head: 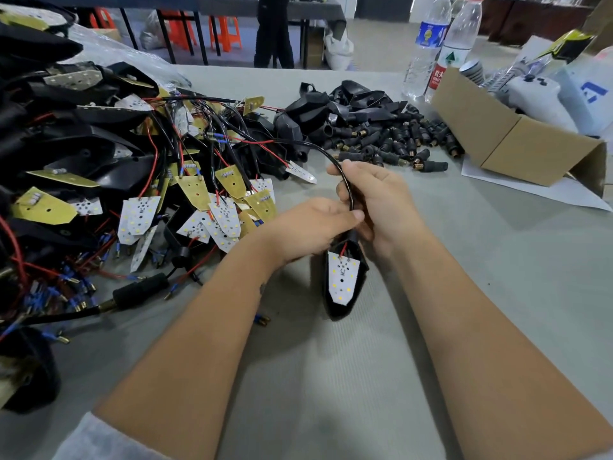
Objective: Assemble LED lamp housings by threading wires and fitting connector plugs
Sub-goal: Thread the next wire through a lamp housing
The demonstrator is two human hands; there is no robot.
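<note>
Both hands up by the lamp housing (345,283) neck: left hand (311,227) fingers pinch it, right hand (381,200) fingers curl round the black wire (345,180).

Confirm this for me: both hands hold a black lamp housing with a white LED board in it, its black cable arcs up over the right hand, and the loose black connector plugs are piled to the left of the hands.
One detail is wrong. The head view shows the connector plugs piled beyond the right hand, toward the cardboard box, not to the left. The rest stands: left hand, housing, LED board, cable.

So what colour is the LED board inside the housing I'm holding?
White, dotted with small yellow LEDs, on the LED board inside the black housing; the head view shows it.
</note>
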